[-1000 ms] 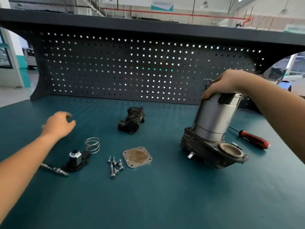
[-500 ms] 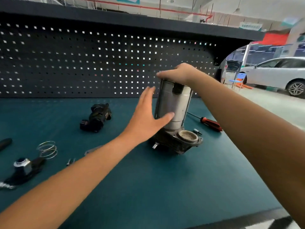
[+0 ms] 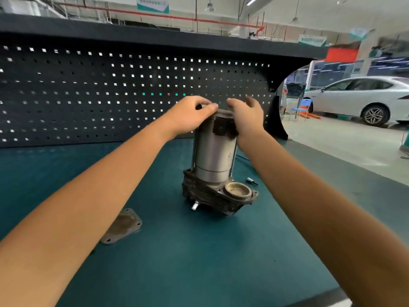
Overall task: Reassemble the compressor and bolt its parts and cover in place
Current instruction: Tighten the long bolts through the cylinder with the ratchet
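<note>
Here, on the teal bench (image 3: 199, 262), our compressor (image 3: 214, 156) stands upright near the middle. Our left hand (image 3: 188, 117) curls over its top rim, gripping it. Our right hand (image 3: 247, 118), fingers loosely spread, is at the top's right side. The cover plate (image 3: 122, 227) lies front-left, apart.

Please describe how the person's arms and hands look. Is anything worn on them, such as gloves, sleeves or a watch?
The left forearm and right forearm are bare as far as the frame shows, with no sleeve in view. The left hand and the right hand wear no gloves. No watch, bracelet or ring shows, though the right hand is blurred.
</note>
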### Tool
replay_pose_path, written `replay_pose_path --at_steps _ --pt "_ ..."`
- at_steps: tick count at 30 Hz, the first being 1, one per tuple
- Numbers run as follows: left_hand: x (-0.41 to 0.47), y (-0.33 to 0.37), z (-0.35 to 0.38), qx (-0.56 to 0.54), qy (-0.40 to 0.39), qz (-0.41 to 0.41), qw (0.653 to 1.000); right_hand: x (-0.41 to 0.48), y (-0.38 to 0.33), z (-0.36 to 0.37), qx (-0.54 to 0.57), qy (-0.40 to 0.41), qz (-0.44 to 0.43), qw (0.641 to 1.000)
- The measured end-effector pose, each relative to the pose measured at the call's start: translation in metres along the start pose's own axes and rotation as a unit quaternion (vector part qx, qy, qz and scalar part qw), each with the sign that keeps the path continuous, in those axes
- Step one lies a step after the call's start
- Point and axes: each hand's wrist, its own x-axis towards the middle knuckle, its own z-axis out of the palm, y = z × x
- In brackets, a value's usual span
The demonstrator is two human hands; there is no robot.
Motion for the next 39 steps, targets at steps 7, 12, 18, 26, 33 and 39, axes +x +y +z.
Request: replay_pose_path --at_steps 7,12,18,26,33,39 --pt "-0.014 0.006 0.005 -0.029 0.055 -0.013 0.998 -0.009 0.017 -0.001 0.132 0.025 0.099 0.986" --pt "-0.016 0.026 0.008 -0.121 -0.024 -0.113 0.986 -0.018 0.018 -0.012 0.206 -0.012 0.092 0.974" --pt "-0.038 0.034 0.020 -0.307 -0.063 -0.095 0.945 -0.029 0.020 -0.018 0.216 -0.029 0.061 0.974" --pt "-0.099 0.024 0.018 -0.338 0.066 -0.039 0.938 -0.069 0.016 -0.017 0.219 -0.152 -0.079 0.961" --pt "-0.144 -0.005 0.017 -0.408 0.189 -0.008 0.893 -0.095 0.025 0.010 0.163 -0.217 -0.165 0.948" --pt "-0.150 -0.013 0.006 -0.493 0.184 -0.027 0.850 -0.098 0.028 0.029 0.137 -0.253 -0.183 0.940"
